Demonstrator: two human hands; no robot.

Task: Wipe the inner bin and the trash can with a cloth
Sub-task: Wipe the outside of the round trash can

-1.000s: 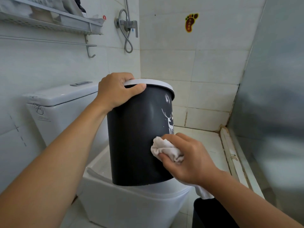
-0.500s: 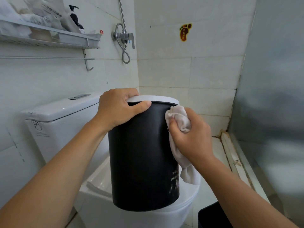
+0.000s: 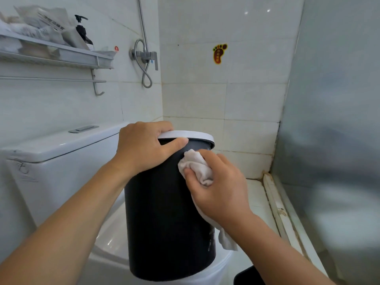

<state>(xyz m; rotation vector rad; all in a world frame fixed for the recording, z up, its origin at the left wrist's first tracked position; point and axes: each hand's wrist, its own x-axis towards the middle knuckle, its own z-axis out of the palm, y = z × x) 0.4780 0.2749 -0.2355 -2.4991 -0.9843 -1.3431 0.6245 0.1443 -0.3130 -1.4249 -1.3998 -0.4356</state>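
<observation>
The black trash can (image 3: 164, 212) stands raised in front of the person, its base apparently resting on the closed toilet lid (image 3: 115, 229), which brings its side up to a handy height for wiping. The left hand (image 3: 144, 149) grips the white rim (image 3: 197, 135), fingers hooked over the top edge and thumb laid along the dark wall just below it. This hold looks meant to steady the can and keep it from tipping or turning under the rubbing.

The right hand (image 3: 218, 188) holds a bunched white cloth (image 3: 195, 165), its grip closed around the wad, and presses it against the upper side of the can just under the rim, close beside the left thumb. A loose tail of cloth hangs down below the wrist. Bunching gives a firm pad to push with.

A dark object (image 3: 248, 276) shows at the bottom edge on the floor; whether it is the inner bin cannot be told. Judging from this, the outer wall is being wiped, and the inside is not visible.
</observation>
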